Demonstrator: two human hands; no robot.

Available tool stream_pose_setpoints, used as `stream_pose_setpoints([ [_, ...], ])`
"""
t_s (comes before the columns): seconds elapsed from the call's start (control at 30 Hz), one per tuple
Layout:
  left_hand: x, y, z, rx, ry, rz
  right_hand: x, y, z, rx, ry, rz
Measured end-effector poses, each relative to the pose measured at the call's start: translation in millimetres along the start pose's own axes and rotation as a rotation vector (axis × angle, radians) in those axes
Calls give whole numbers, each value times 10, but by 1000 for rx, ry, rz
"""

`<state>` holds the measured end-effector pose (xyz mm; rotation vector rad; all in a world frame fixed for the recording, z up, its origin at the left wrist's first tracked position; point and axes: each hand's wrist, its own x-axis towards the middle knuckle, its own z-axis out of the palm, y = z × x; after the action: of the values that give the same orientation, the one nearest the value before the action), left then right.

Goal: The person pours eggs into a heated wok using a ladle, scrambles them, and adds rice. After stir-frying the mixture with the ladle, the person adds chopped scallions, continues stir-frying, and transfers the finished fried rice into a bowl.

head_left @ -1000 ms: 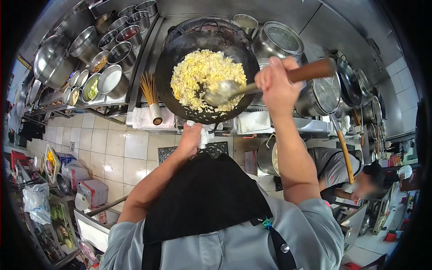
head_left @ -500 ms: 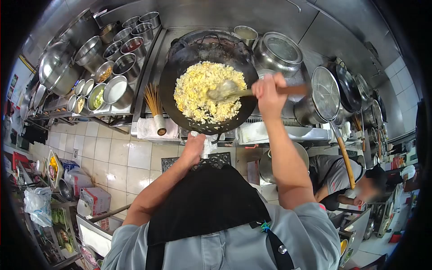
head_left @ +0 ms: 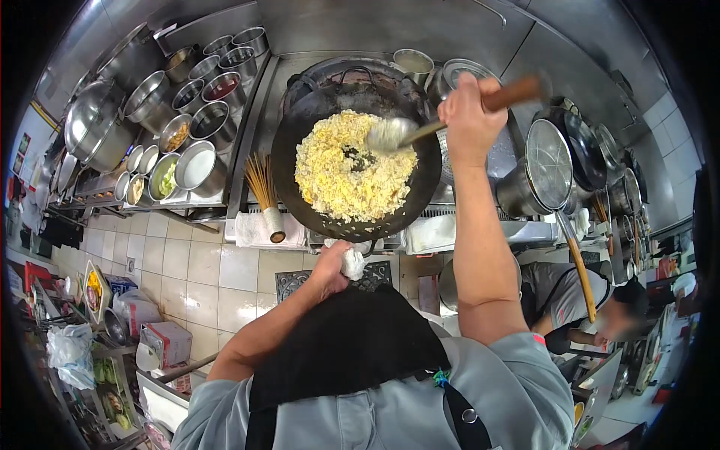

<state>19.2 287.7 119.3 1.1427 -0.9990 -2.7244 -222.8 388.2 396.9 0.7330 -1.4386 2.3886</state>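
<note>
With the wok (head_left: 283,169) taken as a clock face and twelve toward the steel back wall, a crumbly, moist-looking rice mixture (head_left: 352,196), yellow and white, lies in a ring at its centre, dark metal showing through a small gap in the middle. The wok is round, black and matt, with a looped handle at twelve. At two o'clock, beyond the rim, the right hand (head_left: 472,124) is wrapped tightly round the wooden-handled ladle (head_left: 424,133), whose blurred steel bowl is over the food between one and two; whether it touches the grains cannot be told. Between six and seven, the left hand (head_left: 330,268) is clamped on a bunched white cloth (head_left: 352,264) at the near rim; what the fingers grip beneath it is hidden. Bare wok wall runs around the food, wider at twelve than at six. Outside the rim, a stiff bamboo brush (head_left: 264,196) lies close by at eight, steel tubs (head_left: 199,169) stand farther off at nine, and a round mesh strainer (head_left: 549,161) sits well apart at three, while open tiled floor (head_left: 240,274) spreads at seven.
</note>
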Motion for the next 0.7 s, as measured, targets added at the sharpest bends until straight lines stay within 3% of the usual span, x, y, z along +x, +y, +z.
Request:
stream_pose_setpoints([
  [0.03, -12, 24, 29, -62, -51, -35, -35, 94, -80, 60, 17, -59],
  [0.07, -63, 81, 97, -122, -100, -72, -90, 173, -131, 110, 14, 50],
  [0.13, -171, 322, 351, -192, -94, 86, -105, 263, -160, 226, 2, 244],
  [0.17, -270, 611, 488, -73, -71, 62, -43, 163, -107, 205, 54, 309],
  [0.2, -399, 909, 858, -110, -82, 125, 38, 190, -77, 214, 79, 308],
  [0.27, 398, 1176, 785, -30, -105, -46, 232, 336, -33, 232, 128, 307],
  [0.33, 920, 1343, 856, -51, -94, 13, 306, 720, -33, 57, 123, 196],
  [0.43, 406, 1015, 546, 52, 129, 29, 277, 976, 24, 77, 168, 71],
  [0.47, 81, 1062, 657, -32, 60, 53, 214, 847, 65, 36, 173, 25],
  [0.53, -384, 1120, 756, -139, -65, -4, 239, 517, 103, 170, 100, 52],
  [0.57, -503, 1337, 975, 9, 102, -33, 173, 387, 103, 194, 47, 91],
  [0.6, -51, 1431, 837, 66, 5, -80, 129, 329, 122, 225, -6, 114],
  [0.67, 438, 1619, 932, -6, -56, 44, -45, 548, 72, 8, -229, 160],
  [0.7, 662, 1494, 763, -26, -91, 111, -166, 699, -13, -220, -406, -17],
])
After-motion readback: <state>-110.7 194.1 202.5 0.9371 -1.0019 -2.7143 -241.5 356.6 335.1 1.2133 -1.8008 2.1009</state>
